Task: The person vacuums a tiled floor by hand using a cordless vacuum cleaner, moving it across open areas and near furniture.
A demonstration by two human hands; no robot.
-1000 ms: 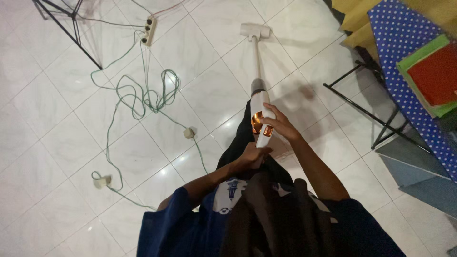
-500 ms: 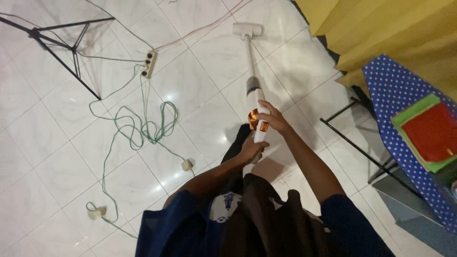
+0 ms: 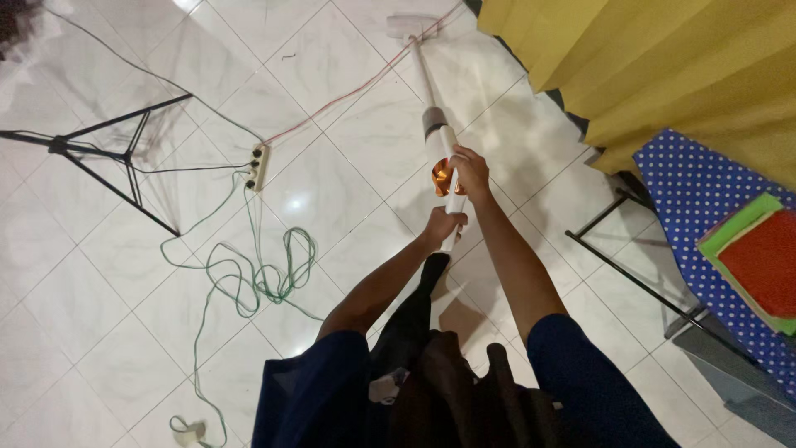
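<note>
the right hand [image 3: 470, 168] has its fingers [image 3: 461, 158] wrapped over the upper body of the white stick vacuum [image 3: 441, 158], beside its orange window, and the left hand [image 3: 443, 226] is clamped round the handle end just below it. both arms are now stretched well forward; a second ago the elbows were bent and the handle sat close to the person's waist. the push has carried the vacuum out across the white tiled floor [image 3: 348, 124], so its floor head [image 3: 408, 26] now lies at the top edge of the view, near the foot of the yellow curtain [image 3: 663, 58]. it is touching, or just beside, the thin red cable [image 3: 348, 93] that runs to the white power strip [image 3: 259, 166]. earlier the head was on bare tiles, apart from the cable. the stroke looks close to its full reach, and the cable is now the thing most likely to catch under the head. to the left of the arms lie the tangled green cord [image 3: 265, 274] and the black tripod legs [image 3: 108, 162]. to the right stands a worktop with a blue dotted cloth [image 3: 705, 199], well apart from the vacuum.
</note>
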